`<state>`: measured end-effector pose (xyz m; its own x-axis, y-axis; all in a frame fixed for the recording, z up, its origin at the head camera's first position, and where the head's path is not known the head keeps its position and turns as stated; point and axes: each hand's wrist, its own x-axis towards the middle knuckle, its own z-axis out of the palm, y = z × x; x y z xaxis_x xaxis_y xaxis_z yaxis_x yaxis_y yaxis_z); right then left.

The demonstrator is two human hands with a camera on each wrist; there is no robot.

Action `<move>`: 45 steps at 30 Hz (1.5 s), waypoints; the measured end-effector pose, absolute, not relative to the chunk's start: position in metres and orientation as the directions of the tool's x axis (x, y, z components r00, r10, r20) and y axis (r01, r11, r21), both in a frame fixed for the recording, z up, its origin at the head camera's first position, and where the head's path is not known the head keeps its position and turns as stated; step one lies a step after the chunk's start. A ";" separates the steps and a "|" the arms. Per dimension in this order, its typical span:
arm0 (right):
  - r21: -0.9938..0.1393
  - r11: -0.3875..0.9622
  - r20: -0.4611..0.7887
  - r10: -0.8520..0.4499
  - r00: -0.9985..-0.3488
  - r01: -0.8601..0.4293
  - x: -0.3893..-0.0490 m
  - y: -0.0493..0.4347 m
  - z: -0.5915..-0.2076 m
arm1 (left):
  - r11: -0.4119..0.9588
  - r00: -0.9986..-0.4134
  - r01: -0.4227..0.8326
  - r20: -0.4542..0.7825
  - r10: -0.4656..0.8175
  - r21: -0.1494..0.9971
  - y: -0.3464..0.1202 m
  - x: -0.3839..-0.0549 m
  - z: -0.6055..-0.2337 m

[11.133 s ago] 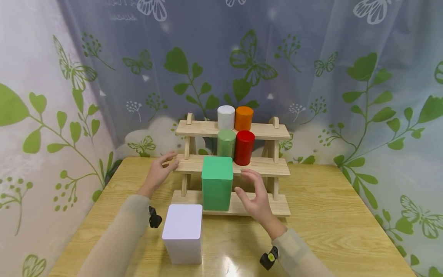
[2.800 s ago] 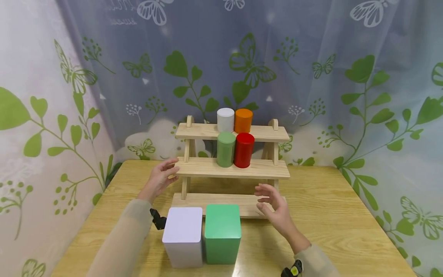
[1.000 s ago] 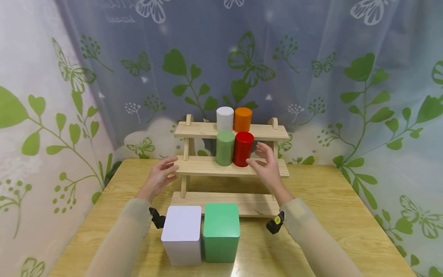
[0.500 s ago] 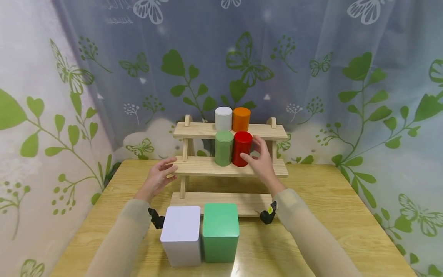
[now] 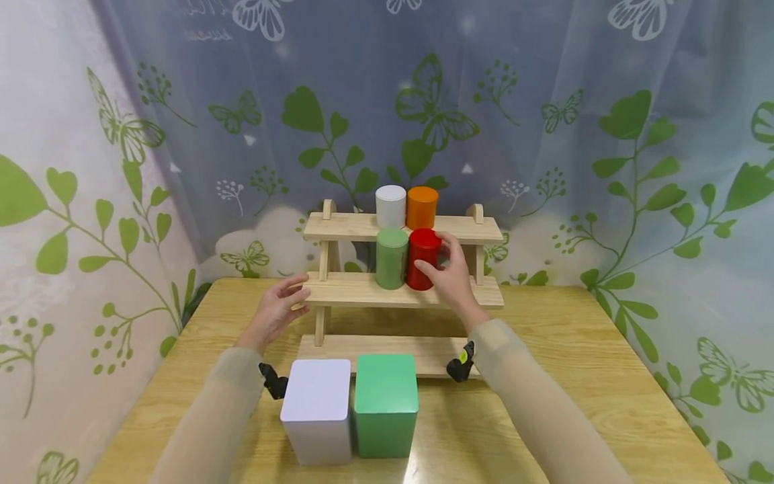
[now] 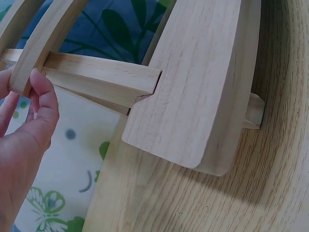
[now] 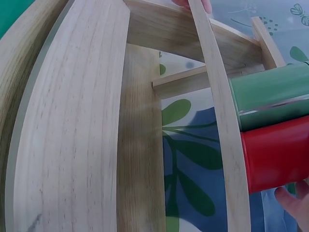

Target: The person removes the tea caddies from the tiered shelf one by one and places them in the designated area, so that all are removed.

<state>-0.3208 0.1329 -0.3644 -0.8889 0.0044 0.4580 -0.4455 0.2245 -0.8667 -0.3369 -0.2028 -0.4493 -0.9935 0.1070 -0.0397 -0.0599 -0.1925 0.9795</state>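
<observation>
A three-tier wooden display shelf [image 5: 353, 292] stands on the table. My left hand [image 5: 278, 310] pinches the left end of its middle board between thumb and fingers, as the left wrist view shows of the hand [image 6: 29, 130]. At the right, my right hand [image 5: 450, 277] holds a red cylindrical canister [image 5: 422, 250], thumb in front and fingers round its far side. The canister is upright on the middle tier; its base sits at the board in the right wrist view. Close beside it stands a light green canister [image 5: 392, 259].
On the top tier are a white canister [image 5: 390, 207] and an orange canister [image 5: 421, 208]. In front of the shelf, a tall white box [image 5: 317, 407] and a tall green box [image 5: 385, 407] stand side by side on the wooden table [image 5: 574, 376]. Patterned curtains [image 5: 544, 148] hang behind.
The green box went from the bottom tier to the table beside the white box. My right hand then moved up to the red canister and took hold of it. The left hand stayed at the board.
</observation>
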 end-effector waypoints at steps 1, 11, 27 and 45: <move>-0.872 0.214 0.452 0.008 -0.892 -0.440 -0.324 0.133 -0.367 | -0.191 -0.994 -0.058 -0.038 0.106 0.980 -0.203 -0.337 -0.449; -0.871 0.250 0.448 0.053 -0.893 -0.422 -0.345 0.137 -0.385 | -0.207 -0.995 -0.054 -0.035 0.093 0.977 -0.202 -0.339 -0.452; -0.820 0.171 0.561 0.049 -0.827 -0.546 -0.315 0.145 -0.372 | -0.241 -0.995 -0.057 -0.037 0.090 0.969 -0.201 -0.339 -0.454; -0.799 0.166 0.587 0.007 -0.809 -0.578 -0.285 0.155 -0.378 | -0.269 -0.994 -0.068 -0.041 0.106 0.961 -0.204 -0.338 -0.454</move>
<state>-0.2847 0.1548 -0.3783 -0.8094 0.0072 0.5872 -0.5782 0.1659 -0.7989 -0.3383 -0.2036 -0.4542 -0.9936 0.1055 -0.0411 -0.0683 -0.2690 0.9607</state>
